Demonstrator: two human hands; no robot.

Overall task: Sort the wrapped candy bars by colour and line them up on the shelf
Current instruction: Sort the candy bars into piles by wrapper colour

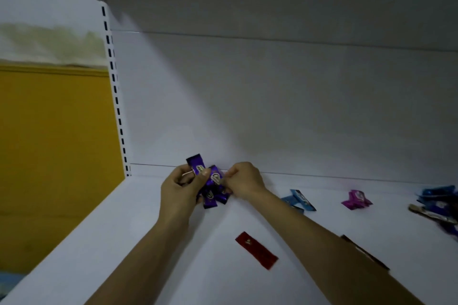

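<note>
Over the white shelf (138,225), near its back left corner, both hands hold a bunch of several purple wrapped candy bars (212,188). My left hand (179,190) grips the bunch from the left, one bar sticking up above its fingers. My right hand (244,181) pinches the bunch from the right. A red bar (256,250) lies flat between my forearms. Light blue bars (301,199) lie just right of my right wrist. Further right sits a small magenta pile (357,199).
A mixed heap of dark blue and other wrapped bars (438,205) lies at the far right edge. A dark bar (364,251) peeks out beside my right forearm. The slotted upright (116,101) bounds the shelf's left side, with a yellow wall (54,143) beyond.
</note>
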